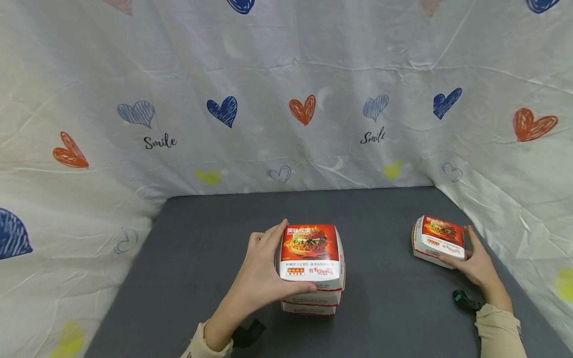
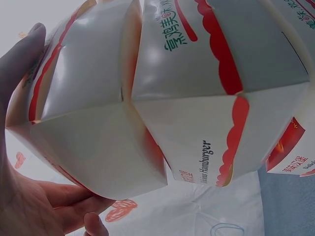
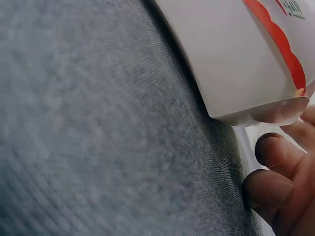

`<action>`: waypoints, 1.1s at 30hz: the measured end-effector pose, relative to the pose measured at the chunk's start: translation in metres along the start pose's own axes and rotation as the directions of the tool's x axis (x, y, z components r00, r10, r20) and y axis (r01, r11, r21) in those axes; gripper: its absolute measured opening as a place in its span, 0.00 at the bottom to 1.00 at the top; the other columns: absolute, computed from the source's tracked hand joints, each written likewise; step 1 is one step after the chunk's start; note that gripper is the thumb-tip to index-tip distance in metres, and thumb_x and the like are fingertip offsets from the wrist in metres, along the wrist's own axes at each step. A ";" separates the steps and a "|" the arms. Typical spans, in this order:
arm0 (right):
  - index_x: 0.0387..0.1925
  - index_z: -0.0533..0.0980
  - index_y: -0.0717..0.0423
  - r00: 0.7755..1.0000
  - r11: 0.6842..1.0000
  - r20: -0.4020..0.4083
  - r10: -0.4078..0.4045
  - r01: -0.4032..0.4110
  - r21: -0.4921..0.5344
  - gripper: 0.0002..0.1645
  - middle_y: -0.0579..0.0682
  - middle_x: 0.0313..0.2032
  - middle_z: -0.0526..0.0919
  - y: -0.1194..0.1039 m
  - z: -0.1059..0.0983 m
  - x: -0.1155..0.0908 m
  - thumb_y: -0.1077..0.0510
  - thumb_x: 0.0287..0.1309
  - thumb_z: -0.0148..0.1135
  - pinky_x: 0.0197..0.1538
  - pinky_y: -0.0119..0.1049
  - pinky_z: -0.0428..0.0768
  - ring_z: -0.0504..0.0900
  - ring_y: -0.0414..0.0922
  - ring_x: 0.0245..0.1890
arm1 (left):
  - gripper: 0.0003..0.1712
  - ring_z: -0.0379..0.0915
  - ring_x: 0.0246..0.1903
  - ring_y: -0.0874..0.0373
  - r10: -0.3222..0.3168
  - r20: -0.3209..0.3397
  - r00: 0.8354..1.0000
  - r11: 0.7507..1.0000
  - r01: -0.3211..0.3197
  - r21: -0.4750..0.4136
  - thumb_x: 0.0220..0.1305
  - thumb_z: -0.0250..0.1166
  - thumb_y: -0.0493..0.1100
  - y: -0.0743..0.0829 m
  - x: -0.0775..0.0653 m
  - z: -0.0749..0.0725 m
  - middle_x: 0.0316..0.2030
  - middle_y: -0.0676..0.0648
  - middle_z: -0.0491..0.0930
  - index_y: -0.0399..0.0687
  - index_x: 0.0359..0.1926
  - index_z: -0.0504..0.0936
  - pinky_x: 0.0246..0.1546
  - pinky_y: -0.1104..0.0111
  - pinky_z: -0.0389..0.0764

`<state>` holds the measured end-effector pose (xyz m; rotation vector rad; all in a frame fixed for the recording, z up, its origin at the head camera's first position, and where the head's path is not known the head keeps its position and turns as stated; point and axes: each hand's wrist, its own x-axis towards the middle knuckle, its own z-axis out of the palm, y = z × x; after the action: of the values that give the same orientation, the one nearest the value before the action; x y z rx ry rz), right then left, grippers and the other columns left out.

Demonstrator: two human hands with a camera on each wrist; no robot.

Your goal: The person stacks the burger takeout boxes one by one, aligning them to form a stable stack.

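A stack of hamburger boxes stands near the middle of the table in the head view. My left hand grips the top hamburger box, thumb across its front and fingers along its left and back side. Under it sit the lower boxes, white with red scalloped trim. The left wrist view shows the thumb and fingers spread on either side of the end box. Off to the right, my right hand holds a single hamburger box by its right end, thumb at the front; its fingertips show close to the tabletop.
The dark grey table runs back to a white curtain printed with hearts and "Smile". The curtain also hangs along both sides. A black wrist strap shows by the right wrist.
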<state>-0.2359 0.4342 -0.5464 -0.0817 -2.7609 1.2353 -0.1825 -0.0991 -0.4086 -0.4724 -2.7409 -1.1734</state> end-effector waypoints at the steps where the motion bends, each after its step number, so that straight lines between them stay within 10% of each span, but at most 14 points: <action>1: 0.85 0.31 0.62 1.000 1.000 0.009 0.001 -0.001 -0.001 0.73 0.76 0.79 0.51 0.001 0.000 0.000 0.50 0.63 0.76 0.38 0.17 0.71 0.65 0.10 0.40 | 0.77 0.58 0.64 0.54 0.000 -0.001 1.000 1.000 0.000 0.001 0.34 0.88 0.69 0.000 0.000 0.000 0.76 0.51 0.67 0.55 0.83 0.60 0.56 0.50 0.79; 13: 0.84 0.44 0.64 0.999 0.997 -0.020 0.050 -0.052 -0.060 0.68 0.80 0.56 0.80 -0.008 0.002 -0.002 0.44 0.61 0.76 0.35 0.29 0.74 0.75 0.21 0.34 | 0.78 0.57 0.64 0.54 0.023 -0.001 1.000 1.000 -0.023 -0.013 0.34 0.88 0.69 -0.002 -0.001 0.001 0.77 0.51 0.66 0.53 0.84 0.60 0.56 0.50 0.78; 23: 0.85 0.50 0.57 0.976 0.997 -0.208 0.059 -0.048 0.058 0.61 0.68 0.72 0.65 -0.052 0.005 -0.013 0.46 0.63 0.75 0.27 0.29 0.73 0.77 0.25 0.26 | 0.78 0.56 0.65 0.53 0.035 0.010 0.999 0.999 -0.034 -0.035 0.34 0.89 0.68 -0.004 0.004 0.002 0.78 0.51 0.66 0.53 0.84 0.58 0.58 0.49 0.77; 33: 0.85 0.54 0.52 0.950 0.967 -0.298 -0.092 0.156 0.199 0.57 0.50 0.70 0.64 -0.123 0.005 -0.009 0.61 0.61 0.74 0.29 0.23 0.76 0.82 0.27 0.24 | 0.79 0.55 0.65 0.54 0.029 -0.004 1.000 0.999 -0.029 -0.037 0.33 0.89 0.70 -0.004 0.002 0.004 0.78 0.53 0.64 0.54 0.84 0.58 0.57 0.49 0.76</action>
<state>-0.2277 0.3480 -0.4586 -0.0597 -2.3320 1.3665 -0.1856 -0.0985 -0.4133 -0.5114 -2.7039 -1.2195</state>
